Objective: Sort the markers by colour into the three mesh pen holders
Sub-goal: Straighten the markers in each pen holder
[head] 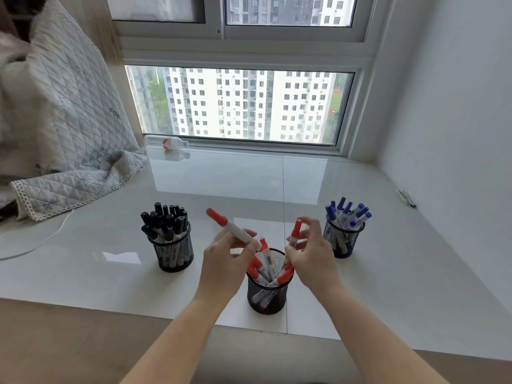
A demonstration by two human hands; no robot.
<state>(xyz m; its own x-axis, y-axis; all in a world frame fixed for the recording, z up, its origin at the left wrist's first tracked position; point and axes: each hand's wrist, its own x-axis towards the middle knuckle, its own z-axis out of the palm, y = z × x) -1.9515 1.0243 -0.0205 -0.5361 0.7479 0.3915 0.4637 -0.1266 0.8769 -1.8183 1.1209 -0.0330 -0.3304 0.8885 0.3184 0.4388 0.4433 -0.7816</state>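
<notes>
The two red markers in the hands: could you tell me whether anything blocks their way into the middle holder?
Nothing foreign does. The middle holder sits directly below both hands, holding only red markers that leave room. The left hand and right hand each grip one.

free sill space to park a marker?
Bare tile between the black holder and the red holder, between the holders and the window, and right of the blue holder. Crowded over the red holder: both hands there.
</notes>
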